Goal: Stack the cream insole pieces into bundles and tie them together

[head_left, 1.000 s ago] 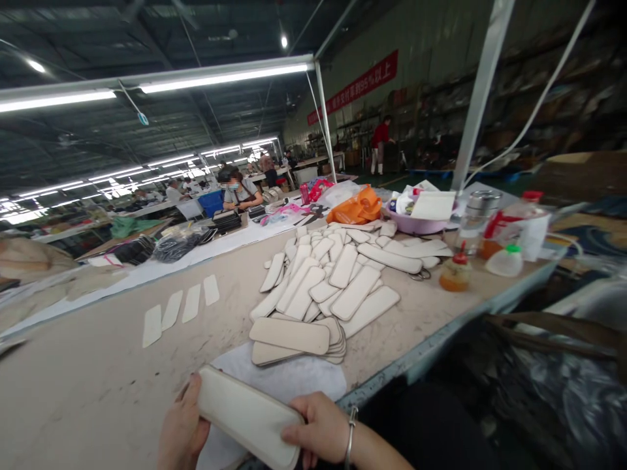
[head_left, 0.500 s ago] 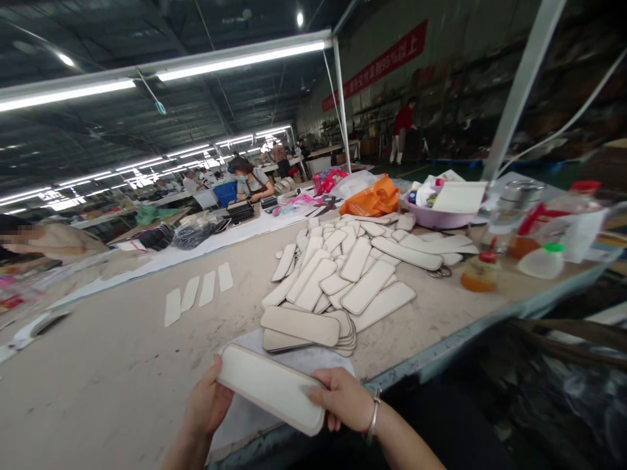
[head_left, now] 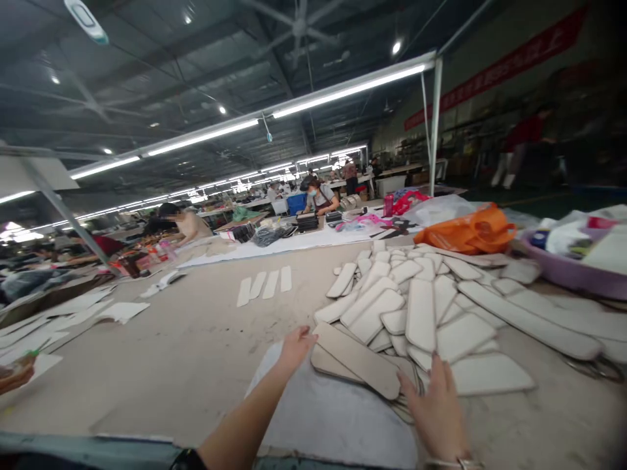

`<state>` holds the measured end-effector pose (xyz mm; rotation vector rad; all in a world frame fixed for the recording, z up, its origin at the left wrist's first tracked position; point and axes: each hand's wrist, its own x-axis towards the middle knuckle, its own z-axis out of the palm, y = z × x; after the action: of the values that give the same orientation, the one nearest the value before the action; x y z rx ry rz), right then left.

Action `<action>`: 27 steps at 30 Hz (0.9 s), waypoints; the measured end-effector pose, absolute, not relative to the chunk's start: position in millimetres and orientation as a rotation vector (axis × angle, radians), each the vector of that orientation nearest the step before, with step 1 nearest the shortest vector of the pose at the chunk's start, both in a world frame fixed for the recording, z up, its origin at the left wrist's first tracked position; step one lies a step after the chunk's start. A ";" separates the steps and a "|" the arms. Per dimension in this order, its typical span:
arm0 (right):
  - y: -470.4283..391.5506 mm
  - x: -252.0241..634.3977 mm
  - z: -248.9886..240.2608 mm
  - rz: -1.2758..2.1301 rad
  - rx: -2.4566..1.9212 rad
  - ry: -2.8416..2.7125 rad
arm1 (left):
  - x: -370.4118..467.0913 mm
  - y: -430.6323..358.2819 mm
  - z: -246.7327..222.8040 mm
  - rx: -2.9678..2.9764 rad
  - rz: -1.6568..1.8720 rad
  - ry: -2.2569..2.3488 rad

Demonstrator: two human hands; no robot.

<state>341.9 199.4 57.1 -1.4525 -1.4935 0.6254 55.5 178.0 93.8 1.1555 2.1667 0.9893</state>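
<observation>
Hands [head_left: 295, 347] [head_left: 438, 408] moved to panel stack [head_left: 361, 359] — beige tabletop [head_left: 186, 356], strip-lit workshop [head_left: 235, 75]

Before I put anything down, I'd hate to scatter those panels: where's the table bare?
Bare tabletop lies between four pale strips, white sheets at left and the left hand. Crowded: panel heap near the orange bag, and stack by the right hand.
</observation>
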 end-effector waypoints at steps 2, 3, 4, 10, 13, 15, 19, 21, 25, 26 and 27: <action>194.6 336.7 47.7 0.478 -1.488 -1.663 | 55.1 200.2 88.2 1.179 0.900 2.268; 192.3 335.1 44.8 0.448 -1.472 -1.729 | 55.1 209.5 85.7 1.192 0.850 2.301; 190.4 333.9 42.9 0.421 -1.435 -1.779 | 55.4 217.3 83.5 1.204 0.805 2.324; 186.8 330.3 39.7 0.231 -1.295 -1.901 | 56.2 235.8 84.0 1.212 0.777 2.348; 181.5 326.7 42.4 0.144 -1.230 -1.932 | 51.5 223.1 92.4 1.158 0.858 2.245; 173.3 322.2 46.6 0.114 -1.161 -1.962 | 44.7 200.4 98.4 1.123 0.916 2.153; 151.2 306.4 47.2 0.054 -0.965 -2.141 | 23.3 121.1 99.2 1.071 1.023 2.088; 143.8 294.7 34.0 -0.047 -0.803 -2.252 | 10.5 76.6 90.8 1.025 1.022 2.129; 141.9 264.4 -14.5 -0.326 -0.365 -2.319 | -24.9 23.6 75.9 1.227 0.690 2.372; 141.2 257.2 -25.6 -0.357 -0.320 -2.311 | -37.4 21.4 76.8 1.324 0.613 2.438; 139.4 251.1 -34.2 -0.353 -0.337 -2.305 | -51.7 23.5 80.0 1.398 0.560 2.501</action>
<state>251.1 139.4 -34.2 -0.3370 -2.3054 -0.3530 -51.7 23.5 80.0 1.3983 2.5006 0.5598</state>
